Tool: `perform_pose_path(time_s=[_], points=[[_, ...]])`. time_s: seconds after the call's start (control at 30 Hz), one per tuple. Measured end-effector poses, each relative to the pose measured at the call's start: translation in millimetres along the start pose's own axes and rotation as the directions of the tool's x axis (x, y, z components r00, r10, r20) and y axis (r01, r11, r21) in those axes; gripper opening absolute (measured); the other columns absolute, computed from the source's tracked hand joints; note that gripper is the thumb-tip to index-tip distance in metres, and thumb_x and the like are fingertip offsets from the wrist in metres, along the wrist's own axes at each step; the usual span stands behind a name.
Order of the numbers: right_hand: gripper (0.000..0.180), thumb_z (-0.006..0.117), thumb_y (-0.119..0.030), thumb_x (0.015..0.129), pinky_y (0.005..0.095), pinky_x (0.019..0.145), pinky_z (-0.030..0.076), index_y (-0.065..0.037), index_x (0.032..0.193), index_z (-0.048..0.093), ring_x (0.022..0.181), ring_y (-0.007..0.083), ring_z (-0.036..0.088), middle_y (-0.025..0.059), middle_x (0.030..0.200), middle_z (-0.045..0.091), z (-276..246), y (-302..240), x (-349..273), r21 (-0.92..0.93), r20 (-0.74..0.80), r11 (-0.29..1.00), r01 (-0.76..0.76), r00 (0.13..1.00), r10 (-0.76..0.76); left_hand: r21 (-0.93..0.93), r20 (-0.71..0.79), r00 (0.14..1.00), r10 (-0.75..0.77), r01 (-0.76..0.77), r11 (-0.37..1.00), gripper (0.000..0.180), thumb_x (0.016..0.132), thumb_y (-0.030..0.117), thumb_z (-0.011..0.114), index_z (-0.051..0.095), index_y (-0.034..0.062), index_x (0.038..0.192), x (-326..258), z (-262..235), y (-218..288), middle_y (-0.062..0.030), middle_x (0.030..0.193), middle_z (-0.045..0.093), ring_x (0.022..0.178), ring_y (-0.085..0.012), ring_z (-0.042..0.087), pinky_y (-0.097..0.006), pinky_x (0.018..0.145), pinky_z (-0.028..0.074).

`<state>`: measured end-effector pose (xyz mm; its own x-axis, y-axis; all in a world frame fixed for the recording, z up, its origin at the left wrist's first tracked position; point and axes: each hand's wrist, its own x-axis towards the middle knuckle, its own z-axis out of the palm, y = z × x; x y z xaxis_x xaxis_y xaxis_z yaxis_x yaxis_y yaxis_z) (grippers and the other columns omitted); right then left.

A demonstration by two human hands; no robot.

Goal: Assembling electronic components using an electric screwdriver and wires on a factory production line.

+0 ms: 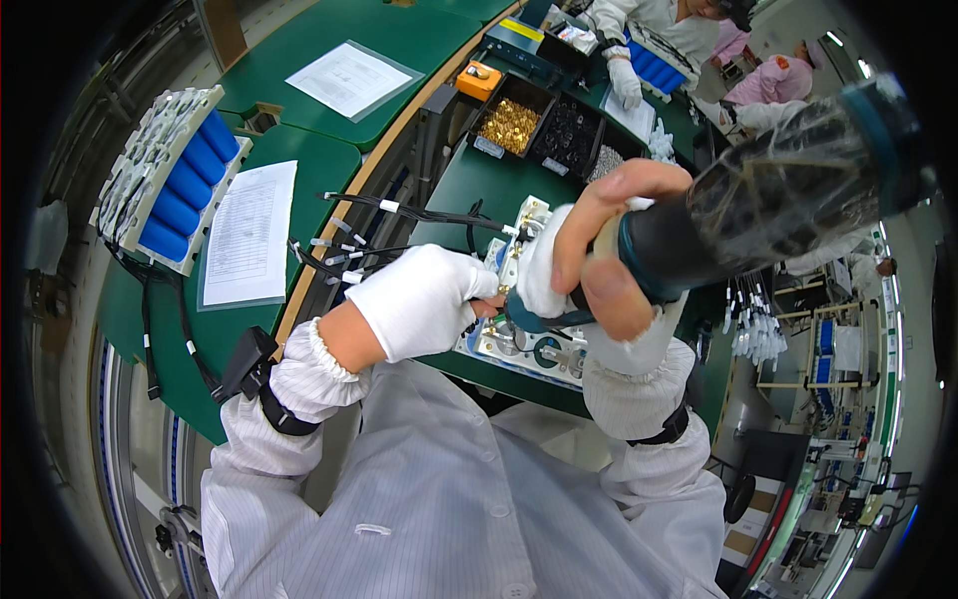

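My right hand (609,270), in a white glove with bare fingertips, is wrapped round a black and teal power screwdriver (768,195) covered in clear film. The tool's body points up to the right, and its nose reaches down toward a white battery pack (529,354) on the green bench. My left hand (424,299), gloved in white, pinches beside the nose at the pack's upper face; what lies between its fingertips is hidden. Black cables (429,213) with white tags run from the pack to the left, past the left hand.
To the left stands another pack with blue cells (185,200), beside a printed sheet (249,235). Beyond my hands are bins of brass-coloured parts (511,127), black parts (571,135) and silver parts (607,162), plus an orange box (478,80). A co-worker (659,30) works at the far side.
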<state>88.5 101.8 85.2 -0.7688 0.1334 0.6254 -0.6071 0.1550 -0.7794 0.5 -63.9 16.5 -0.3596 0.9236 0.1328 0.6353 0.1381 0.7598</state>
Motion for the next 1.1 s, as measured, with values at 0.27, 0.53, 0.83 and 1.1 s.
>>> perform_pose_path(time_s=[0.27, 0.53, 0.83, 1.1], points=[[0.039, 0.08, -0.01, 0.081, 0.0256, 0.056, 0.047, -0.005, 0.108, 0.052, 0.058, 0.0114, 0.056, 0.0045, 0.072, 0.06, 1.5, 8.8, -3.6, 0.324, 0.18, 0.944, -0.068, 0.984, 0.009, 0.006, -0.116, 0.993, 0.001, 0.0, 1.0, 0.016, 0.085, 0.004, 0.066, 0.065, 0.0054, 0.101, -15.8, 18.5, -2.0, -0.0165, 0.088, 0.068, 0.085, -0.0377, 0.067, -0.044, 0.077, 0.054], [0.029, 0.063, -0.016, 0.097, 0.043, 0.062, 0.052, -0.008, 0.117, 0.043, 0.063, 0.0224, 0.056, 0.0093, 0.083, 0.055, -34.4, -2.8, 3.8, 0.272, 0.238, 0.96, 0.073, 0.961, -0.141, 0.441, -0.225, 0.974, -0.005, 0.107, 0.891, 0.041, 0.089, 0.025, 0.067, 0.058, 0.0064, 0.124, -43.2, 46.3, 49.5, -0.017, 0.117, 0.055, 0.116, -0.0356, 0.052, -0.053, 0.106, 0.037], [0.031, 0.066, -0.019, 0.096, 0.0409, 0.062, 0.052, -0.008, 0.116, 0.043, 0.063, 0.0213, 0.055, 0.0098, 0.083, 0.056, -34.5, 5.4, -5.5, 0.117, 0.212, 0.99, 0.077, 0.972, -0.1, 0.668, -0.208, 0.966, -0.156, 0.257, 0.698, 0.06, 0.091, 0.042, 0.065, 0.052, 0.0033, 0.134, -26.7, 77.6, 49.8, -0.0223, 0.123, 0.051, 0.122, -0.0394, 0.046, -0.055, 0.108, 0.034], [0.035, 0.069, -0.023, 0.096, 0.0398, 0.057, 0.052, -0.008, 0.114, 0.043, 0.059, 0.0206, 0.054, 0.0092, 0.08, 0.055, -35.4, 4.3, -6.6, 0.086, 0.226, 0.99, 0.109, 0.966, -0.126, 0.721, -0.244, 0.957, -0.157, 0.287, 0.631, 0.051, 0.092, 0.028, 0.062, 0.052, 0.0009, 0.133, -23.1, 84.5, 52.0, -0.0236, 0.12, 0.052, 0.122, -0.0419, 0.046, -0.059, 0.107, 0.034]])
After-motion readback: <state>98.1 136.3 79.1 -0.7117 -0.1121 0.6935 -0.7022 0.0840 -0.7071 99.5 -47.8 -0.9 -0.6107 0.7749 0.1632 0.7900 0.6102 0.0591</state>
